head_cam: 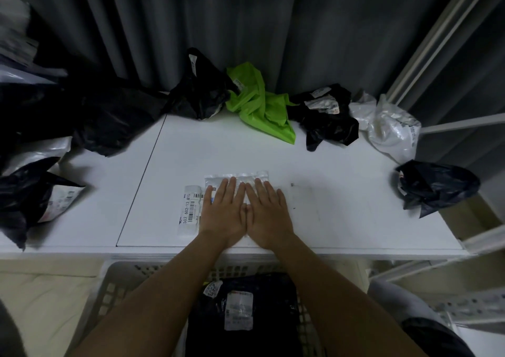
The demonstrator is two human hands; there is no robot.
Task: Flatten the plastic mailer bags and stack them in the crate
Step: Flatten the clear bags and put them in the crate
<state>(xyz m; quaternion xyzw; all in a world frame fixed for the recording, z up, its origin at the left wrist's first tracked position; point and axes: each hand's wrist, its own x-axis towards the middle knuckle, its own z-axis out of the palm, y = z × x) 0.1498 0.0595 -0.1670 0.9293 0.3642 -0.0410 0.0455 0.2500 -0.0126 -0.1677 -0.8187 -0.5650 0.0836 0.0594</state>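
Both hands flat at centre frame, side by side, thumbs touching. Left hand [224,214] and right hand [269,214] press palms-down on a white mailer bag [236,177] lying on the white tabletop [341,182]; fingers straight and spread, gripping nothing. The bag's shipping label [190,209] shows just left of the left hand.

Done so far: at least one black mailer bag [262,291] lies flat in the white slatted crate [114,288] at lower centre, below the tabletop's near edge.

Left to do, by my reading: most of the job. Crumpled bags ring the tabletop: black bag [199,94] and green bag [259,102] at upper centre, another black bag [325,116] beside it, white bag [388,127] upper right, black bag [437,184] at right, a dark heap [35,187] at left. The white bag looks nearly flattened, not yet moved to the crate.
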